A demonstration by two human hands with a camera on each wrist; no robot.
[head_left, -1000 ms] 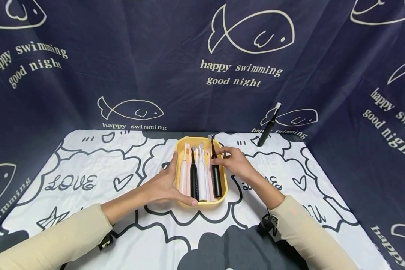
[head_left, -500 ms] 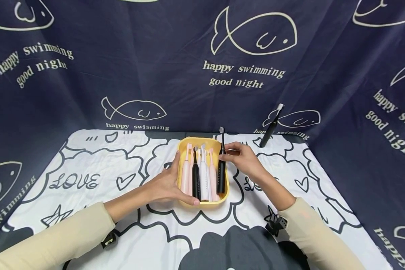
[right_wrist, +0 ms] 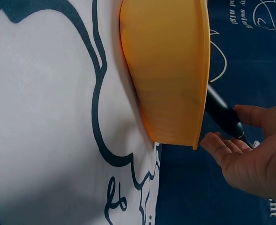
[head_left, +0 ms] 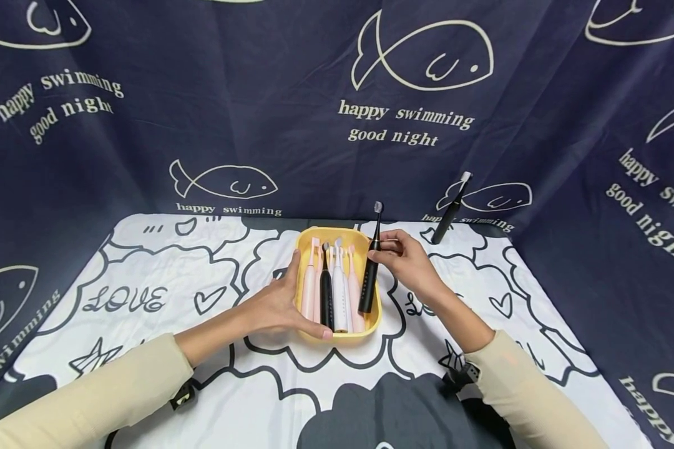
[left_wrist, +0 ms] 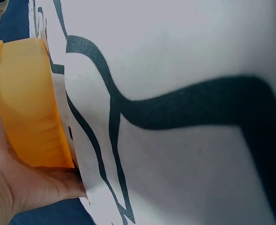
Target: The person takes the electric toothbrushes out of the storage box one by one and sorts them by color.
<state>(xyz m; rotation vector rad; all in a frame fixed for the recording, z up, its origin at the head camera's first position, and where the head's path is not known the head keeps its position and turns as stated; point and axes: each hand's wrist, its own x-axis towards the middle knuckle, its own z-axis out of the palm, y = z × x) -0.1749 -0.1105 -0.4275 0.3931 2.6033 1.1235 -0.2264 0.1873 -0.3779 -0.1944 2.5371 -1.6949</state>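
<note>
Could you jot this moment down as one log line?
left hand: touches yellow tray | right hand: pinches black toothbrush, tilted, head up | another black toothbrush: outside tray

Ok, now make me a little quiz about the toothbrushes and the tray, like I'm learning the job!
1. True or false: the right grip holds a white toothbrush.
2. What colour is the tray that the left grip touches?
3. Seen from the head camera, where is the far toothbrush, outside the tray: A) to its left, B) to its right, or C) in front of it?

Key: 1. False, it holds a black toothbrush. 2. Yellow. 3. B.
</note>
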